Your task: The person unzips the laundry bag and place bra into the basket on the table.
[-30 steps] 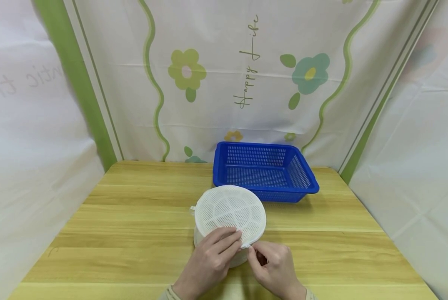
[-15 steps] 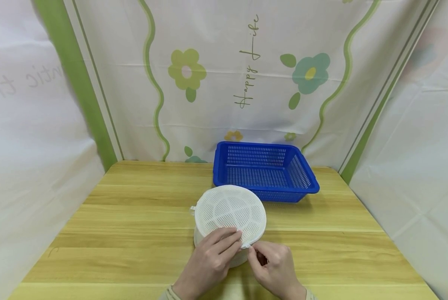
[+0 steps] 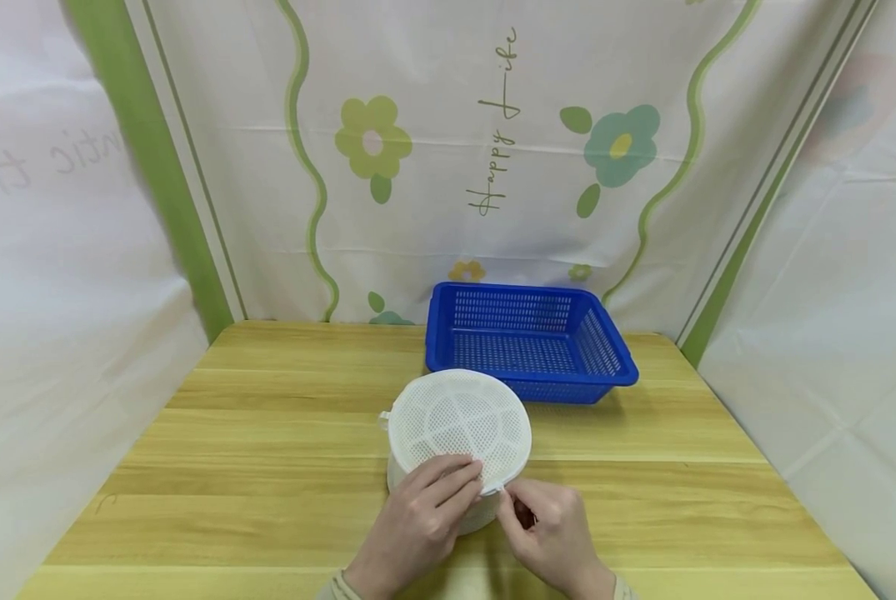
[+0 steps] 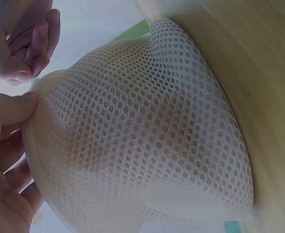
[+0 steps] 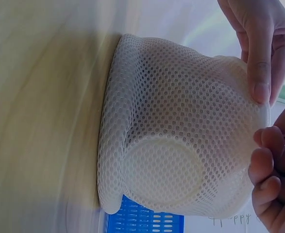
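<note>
A round white mesh bag (image 3: 458,417) stands on the wooden table (image 3: 267,433) near its front edge. My left hand (image 3: 425,508) grips the bag's near rim, fingers on its top and thumb against its side. In the left wrist view the thumb (image 4: 8,109) presses the mesh bag (image 4: 147,145). My right hand (image 3: 548,525) pinches a small white zipper pull (image 3: 500,492) at the rim, right beside the left fingertips. The right wrist view shows the mesh bag (image 5: 181,155) from the side, with a stiff round disc inside and both hands at its top edge.
A blue slotted plastic basket (image 3: 530,337) sits just behind the bag, toward the back right of the table. A flower-printed curtain closes off the back and both sides.
</note>
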